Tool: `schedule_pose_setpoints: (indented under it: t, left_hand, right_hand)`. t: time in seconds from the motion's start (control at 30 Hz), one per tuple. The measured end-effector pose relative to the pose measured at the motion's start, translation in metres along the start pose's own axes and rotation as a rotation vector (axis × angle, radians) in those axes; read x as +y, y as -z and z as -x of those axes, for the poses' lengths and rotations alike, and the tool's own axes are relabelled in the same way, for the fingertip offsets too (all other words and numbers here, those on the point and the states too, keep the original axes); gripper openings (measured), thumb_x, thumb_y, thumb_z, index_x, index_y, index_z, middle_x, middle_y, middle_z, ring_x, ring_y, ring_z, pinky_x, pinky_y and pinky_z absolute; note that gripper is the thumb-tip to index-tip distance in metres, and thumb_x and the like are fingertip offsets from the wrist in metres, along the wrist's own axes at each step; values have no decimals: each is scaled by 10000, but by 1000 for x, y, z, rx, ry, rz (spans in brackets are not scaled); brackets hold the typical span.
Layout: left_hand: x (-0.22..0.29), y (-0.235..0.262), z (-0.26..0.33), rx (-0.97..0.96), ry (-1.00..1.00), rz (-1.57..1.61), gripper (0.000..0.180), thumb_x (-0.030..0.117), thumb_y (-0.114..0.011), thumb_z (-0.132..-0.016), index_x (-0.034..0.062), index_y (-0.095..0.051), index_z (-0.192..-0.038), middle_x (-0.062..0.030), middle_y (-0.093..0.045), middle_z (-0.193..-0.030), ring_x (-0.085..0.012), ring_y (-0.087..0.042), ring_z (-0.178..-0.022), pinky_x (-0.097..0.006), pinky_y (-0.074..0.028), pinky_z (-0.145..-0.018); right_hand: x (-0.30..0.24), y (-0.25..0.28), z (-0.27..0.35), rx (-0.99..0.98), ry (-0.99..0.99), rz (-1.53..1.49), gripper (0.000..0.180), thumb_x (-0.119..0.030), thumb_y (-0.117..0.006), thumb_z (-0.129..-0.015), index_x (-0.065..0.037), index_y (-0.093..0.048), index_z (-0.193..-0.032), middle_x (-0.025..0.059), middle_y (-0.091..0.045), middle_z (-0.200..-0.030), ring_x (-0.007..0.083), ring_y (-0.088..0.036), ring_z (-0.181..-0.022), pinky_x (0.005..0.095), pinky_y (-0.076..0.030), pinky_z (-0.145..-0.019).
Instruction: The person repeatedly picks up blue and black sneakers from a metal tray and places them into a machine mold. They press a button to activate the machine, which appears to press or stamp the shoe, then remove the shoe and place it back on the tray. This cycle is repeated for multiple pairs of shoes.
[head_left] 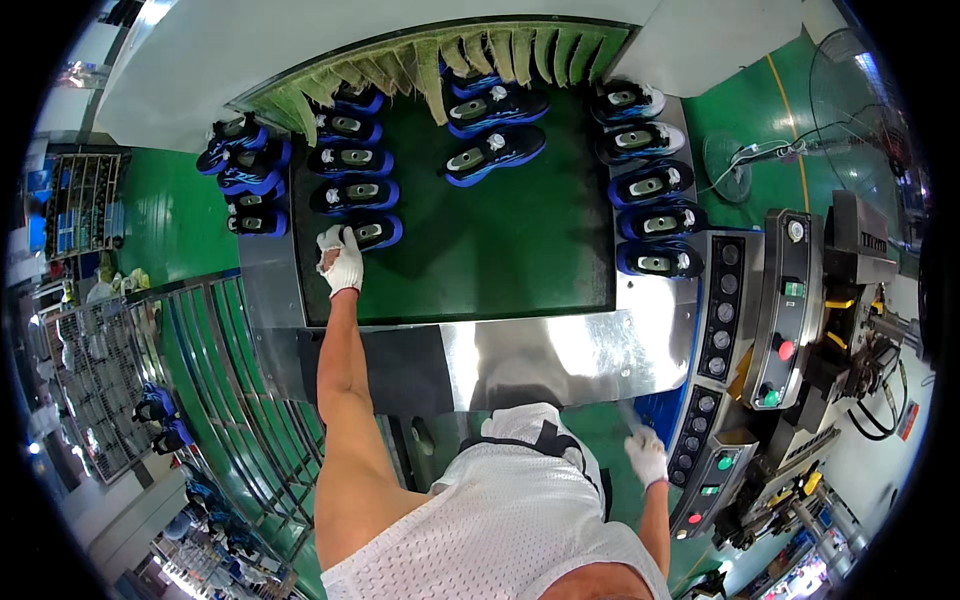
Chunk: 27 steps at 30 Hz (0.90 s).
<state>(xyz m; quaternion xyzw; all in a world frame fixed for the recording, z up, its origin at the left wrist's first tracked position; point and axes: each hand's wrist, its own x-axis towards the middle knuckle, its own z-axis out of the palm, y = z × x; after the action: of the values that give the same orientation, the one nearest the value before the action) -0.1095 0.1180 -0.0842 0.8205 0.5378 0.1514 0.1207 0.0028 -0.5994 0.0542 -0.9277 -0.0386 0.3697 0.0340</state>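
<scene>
My left hand (341, 261), in a white knit glove, is closed on the left end of a black and blue sneaker (374, 233). That sneaker is the nearest of a row on the green conveyor belt (490, 260); my fingers hide part of it. My right hand (648, 457), also gloved, hangs low at the right beside the machine's front edge. Its fingers are curled, and a pale, blurred thin streak extends up from them; what it is cannot be made out. Another sneaker (493, 155) rests on the belt's middle, with more behind it.
Sneakers (655, 260) line the right metal ledge, and others (258, 222) stand on the left one. A frayed fabric curtain (440, 65) hangs over the machine opening. Right of me are control panels (785, 320) with buttons; a metal roller rack (235, 370) stands left, a fan (727, 165) far right.
</scene>
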Motion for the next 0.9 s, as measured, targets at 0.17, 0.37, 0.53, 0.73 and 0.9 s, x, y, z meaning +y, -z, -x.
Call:
schedule_pose_setpoints:
  t: [0.17, 0.37, 0.53, 0.73, 0.9]
  left_hand:
    - [88, 49, 51, -206, -272, 193, 196, 195, -695, -906, 52, -692, -1040, -165, -652, -1058, -348, -672, -917, -437, -536, -808]
    - [253, 75, 204, -656, -844, 494, 183, 122, -753, -836, 65, -687, -997, -140, -639, -1006, -312, -662, -918, -406, -538, -804]
    - [399, 121, 315, -914, -1255, 792, 233, 115, -773, -834, 53, -671, -1034, -128, -654, -1034, -290, -682, -849, -378, -551, -759]
    - [562, 209, 465, -1063, -1949, 1040, 526, 114, -773, -849, 3, -578, -1325, -184, -606, -1272, -320, -639, -1133, -388, -528, -965]
    - [632, 214, 598, -1404, -1636, 1072, 567, 169, -711, -937, -15, -471, -1417, -206, -564, -1358, -284, -623, -1186, -421, -514, -1019]
  right_hand:
    - [-124, 34, -46, 37, 409, -354, 622, -368, -740, -865, 23, -589, -1325, 237, -676, -1266, 353, -655, -1186, 384, -489, -1037]
    - [-225, 66, -23, 401, 833, -246, 568, -296, -686, -832, 13, -546, -1288, 209, -636, -1202, 345, -615, -1127, 410, -468, -984]
    - [-106, 90, 13, 701, 521, -313, 480, -97, -626, -726, 5, -539, -1186, 228, -573, -1143, 426, -600, -1044, 473, -501, -898]
    - [68, 83, 128, 552, -142, -1304, 736, -376, -822, -778, 6, -538, -1339, 175, -670, -1212, 239, -649, -1100, 353, -517, -945]
    - [147, 30, 213, 942, 13, -2093, 627, -93, -779, -842, -11, -520, -1408, 79, -675, -1209, 161, -646, -1057, 342, -541, -925]
